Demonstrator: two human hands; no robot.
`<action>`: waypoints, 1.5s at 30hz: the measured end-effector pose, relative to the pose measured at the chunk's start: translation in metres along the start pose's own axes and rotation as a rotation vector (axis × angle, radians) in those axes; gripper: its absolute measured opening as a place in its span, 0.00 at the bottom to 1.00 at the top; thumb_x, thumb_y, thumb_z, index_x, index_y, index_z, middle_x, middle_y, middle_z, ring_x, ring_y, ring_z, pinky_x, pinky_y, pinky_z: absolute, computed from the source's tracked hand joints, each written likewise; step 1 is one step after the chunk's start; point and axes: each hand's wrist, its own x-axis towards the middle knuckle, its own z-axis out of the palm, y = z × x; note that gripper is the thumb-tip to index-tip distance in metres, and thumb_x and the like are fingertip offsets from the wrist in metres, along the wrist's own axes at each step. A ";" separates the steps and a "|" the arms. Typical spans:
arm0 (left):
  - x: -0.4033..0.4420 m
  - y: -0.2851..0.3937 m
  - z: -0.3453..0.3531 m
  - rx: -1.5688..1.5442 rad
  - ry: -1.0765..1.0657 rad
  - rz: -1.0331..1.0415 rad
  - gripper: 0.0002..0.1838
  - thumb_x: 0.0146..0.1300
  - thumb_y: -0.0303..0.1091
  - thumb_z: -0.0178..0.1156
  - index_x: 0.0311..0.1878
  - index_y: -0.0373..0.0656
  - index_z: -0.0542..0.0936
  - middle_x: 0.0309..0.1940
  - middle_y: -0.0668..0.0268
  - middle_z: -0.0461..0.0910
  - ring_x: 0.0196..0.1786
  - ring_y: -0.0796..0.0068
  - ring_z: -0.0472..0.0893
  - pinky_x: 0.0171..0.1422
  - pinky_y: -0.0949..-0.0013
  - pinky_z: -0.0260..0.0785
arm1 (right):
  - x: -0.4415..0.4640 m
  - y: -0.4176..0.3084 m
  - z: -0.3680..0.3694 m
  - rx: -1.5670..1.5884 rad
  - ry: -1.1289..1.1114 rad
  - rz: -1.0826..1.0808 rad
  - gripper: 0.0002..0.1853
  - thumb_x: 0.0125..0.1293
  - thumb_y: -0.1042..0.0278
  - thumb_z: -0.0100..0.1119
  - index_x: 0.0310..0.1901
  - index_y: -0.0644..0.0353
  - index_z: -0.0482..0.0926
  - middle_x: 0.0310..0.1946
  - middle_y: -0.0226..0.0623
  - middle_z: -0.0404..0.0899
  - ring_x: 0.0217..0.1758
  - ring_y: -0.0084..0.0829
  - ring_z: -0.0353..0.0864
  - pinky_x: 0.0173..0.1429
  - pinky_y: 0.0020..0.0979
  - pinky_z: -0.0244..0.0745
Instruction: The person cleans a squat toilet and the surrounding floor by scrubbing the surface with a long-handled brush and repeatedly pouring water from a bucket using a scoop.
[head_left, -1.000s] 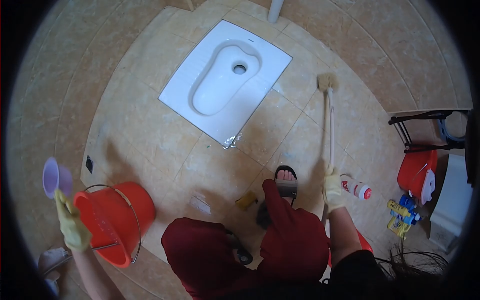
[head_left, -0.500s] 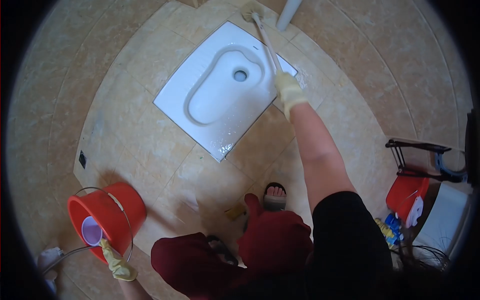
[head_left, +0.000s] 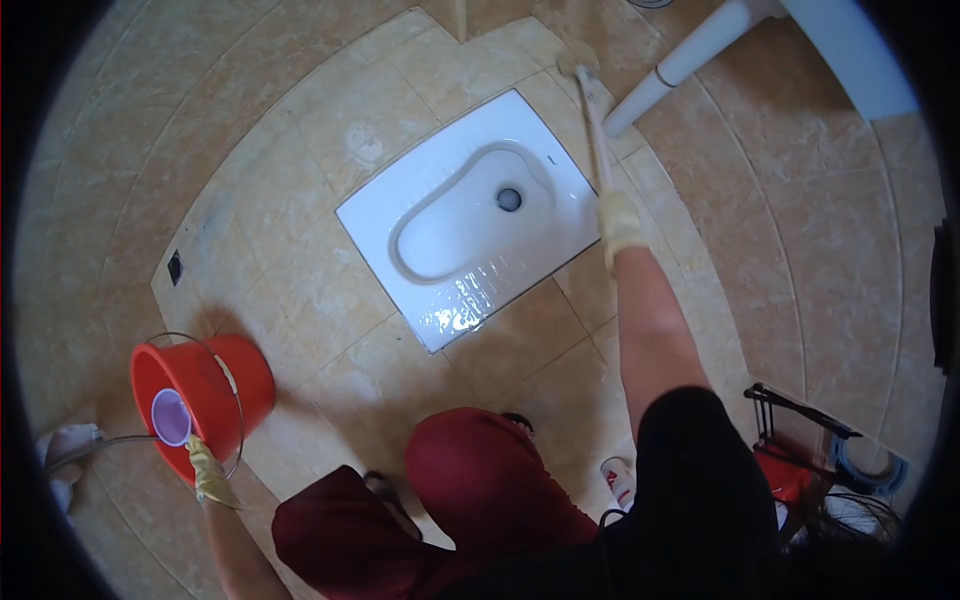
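My left hand (head_left: pixel 211 472), in a pale yellow glove, is closed on the handle of a purple dipper (head_left: pixel 171 418). The dipper is at the mouth of a tilted-looking red bucket (head_left: pixel 225 385). My right hand (head_left: pixel 621 222), also gloved, grips the long white handle of a brush (head_left: pixel 593 125). The brush head (head_left: pixel 578 65) is blurred and lies at the floor near the wall, beside a white pipe. Between my hands is a white squat toilet (head_left: pixel 440 312), wet and shiny along its near edge.
The white pipe (head_left: pixel 664 82) slants up to a basin (head_left: pixel 850 55) at the upper right. A white bottle (head_left: pixel 618 482) stands or lies near my right knee. A folded black frame (head_left: pixel 800 405) and a red container (head_left: pixel 785 475) are at the lower right. A hose (head_left: pixel 110 440) reaches the bucket.
The purple dipper went from beside the red bucket to its mouth. My right hand carried the brush from the right-hand floor to the far side by the pipe. The view has shifted.
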 end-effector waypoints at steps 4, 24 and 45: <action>-0.004 0.004 -0.001 -0.011 0.047 -0.018 0.30 0.80 0.49 0.47 0.77 0.42 0.61 0.71 0.58 0.69 0.70 0.61 0.75 0.71 0.57 0.73 | 0.060 -0.092 -0.004 -0.172 -0.123 -0.197 0.31 0.77 0.45 0.38 0.58 0.64 0.81 0.59 0.58 0.79 0.63 0.54 0.78 0.63 0.47 0.73; -0.022 0.019 0.028 -0.092 0.001 -0.043 0.30 0.80 0.50 0.47 0.77 0.42 0.62 0.71 0.58 0.69 0.70 0.61 0.74 0.71 0.57 0.73 | 0.017 -0.220 0.028 0.149 -0.227 -0.104 0.22 0.73 0.50 0.48 0.37 0.62 0.82 0.24 0.41 0.81 0.23 0.35 0.78 0.28 0.42 0.70; -0.033 0.010 0.019 -0.131 0.023 -0.058 0.30 0.80 0.50 0.47 0.76 0.42 0.62 0.71 0.58 0.69 0.70 0.62 0.74 0.71 0.57 0.73 | -0.078 -0.179 0.067 0.097 -0.363 0.106 0.26 0.77 0.41 0.44 0.38 0.57 0.79 0.21 0.36 0.74 0.14 0.31 0.67 0.19 0.36 0.63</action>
